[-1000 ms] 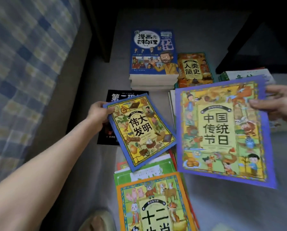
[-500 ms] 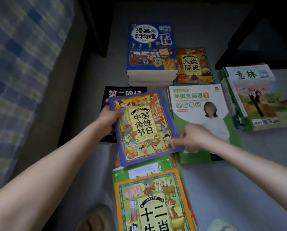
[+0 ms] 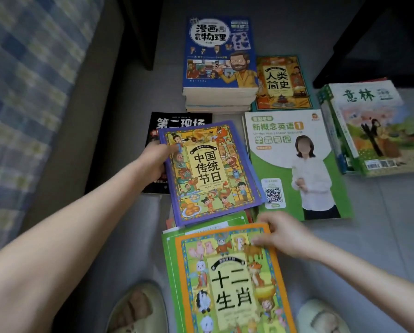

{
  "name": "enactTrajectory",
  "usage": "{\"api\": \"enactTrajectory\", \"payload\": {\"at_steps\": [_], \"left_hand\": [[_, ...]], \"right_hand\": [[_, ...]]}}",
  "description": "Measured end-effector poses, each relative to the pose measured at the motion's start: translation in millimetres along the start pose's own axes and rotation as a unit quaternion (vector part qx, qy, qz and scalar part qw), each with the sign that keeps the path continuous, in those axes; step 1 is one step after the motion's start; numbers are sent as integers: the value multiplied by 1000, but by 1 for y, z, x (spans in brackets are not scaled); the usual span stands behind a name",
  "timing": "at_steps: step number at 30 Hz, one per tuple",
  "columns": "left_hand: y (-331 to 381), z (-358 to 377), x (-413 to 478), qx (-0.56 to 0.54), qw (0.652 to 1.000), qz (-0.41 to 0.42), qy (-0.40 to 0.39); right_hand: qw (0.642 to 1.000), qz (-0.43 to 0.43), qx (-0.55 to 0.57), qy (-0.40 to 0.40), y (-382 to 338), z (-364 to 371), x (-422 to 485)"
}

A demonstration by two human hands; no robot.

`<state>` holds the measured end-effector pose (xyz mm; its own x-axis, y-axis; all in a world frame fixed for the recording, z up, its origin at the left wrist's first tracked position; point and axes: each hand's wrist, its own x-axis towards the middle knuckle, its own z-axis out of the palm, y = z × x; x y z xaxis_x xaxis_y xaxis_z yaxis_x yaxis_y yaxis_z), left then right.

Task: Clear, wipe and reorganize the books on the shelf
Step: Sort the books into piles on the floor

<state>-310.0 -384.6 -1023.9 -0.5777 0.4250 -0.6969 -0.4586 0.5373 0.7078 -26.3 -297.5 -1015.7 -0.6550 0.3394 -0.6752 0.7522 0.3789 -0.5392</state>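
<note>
The books are all down on the grey floor [image 3: 381, 236], so the clearing part looks mostly done. No cloth can be seen, and the shelf itself cannot be made out, so the wiping and the putting back both seem still to do. Right now it looks like sorting into piles. The left hand [image 3: 156, 162] holds the purple picture book [image 3: 210, 171] by its left edge, with the thumb on the cover. That book lies partly over a black book [image 3: 177, 123]. The right hand [image 3: 282, 233] has bent fingers at the top corner of the orange picture book [image 3: 230, 280], but it is blurry, so nobody could tell if it grips or only touches. Under the orange one lies a green book [image 3: 174, 239]. The picture books are thin, flat and shiny, and would bend easily. The blue book pile [image 3: 220, 51] is thick, with pale page edges. Beside it are a small teal-edged book [image 3: 282, 82], a floppy green and white workbook [image 3: 297, 164] and a magazine pile [image 3: 374, 131].
</note>
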Motion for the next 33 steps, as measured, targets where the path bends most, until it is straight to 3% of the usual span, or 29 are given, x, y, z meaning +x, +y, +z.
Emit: {"api": "enactTrajectory", "payload": {"at_steps": [3, 5, 8, 10, 13, 15, 18, 20, 23, 27, 30, 31, 33], "left_hand": [[-1, -3, -2, -26, 999, -1, -24], [-3, -6, -1, -52, 998, -6, -38], [-2, -8, 3, -72, 995, -24, -70], [0, -4, 0, -80, 994, -34, -67], [0, 3, -8, -107, 993, -28, -34], [1, 7, -17, -134, 989, -17, -58], [8, 17, -36, -67, 995, 66, -39], [13, 25, -51, -70, 989, 128, -14], [29, 33, -78, -122, 975, 182, -41], [61, 52, -101, -163, 935, 299, -97], [83, 77, -99, -80, 920, 361, -131], [87, 85, -94, -38, 921, 363, -135], [88, 99, -80, 32, 928, 344, -142]], "right_hand": [[972, -94, 217, 3, -29, -49, -14], [952, -123, 275, 52, -45, -80, -6], [947, -131, 275, 104, -66, -114, 31], [960, -130, 232, 89, -74, -117, 61], [972, -69, 189, 118, -69, -104, 97], [967, -34, 189, 168, -64, -92, 108], [963, -6, 125, 239, -60, -87, 110], [954, -11, 182, 238, -58, -90, 103], [882, -58, 436, 166, -51, -106, 77], [835, -211, 456, 223, -43, -134, 35], [781, -268, 464, 319, -30, -156, 15], [780, -263, 455, 340, -21, -160, 14], [818, -211, 400, 355, 5, -160, 23]]}}
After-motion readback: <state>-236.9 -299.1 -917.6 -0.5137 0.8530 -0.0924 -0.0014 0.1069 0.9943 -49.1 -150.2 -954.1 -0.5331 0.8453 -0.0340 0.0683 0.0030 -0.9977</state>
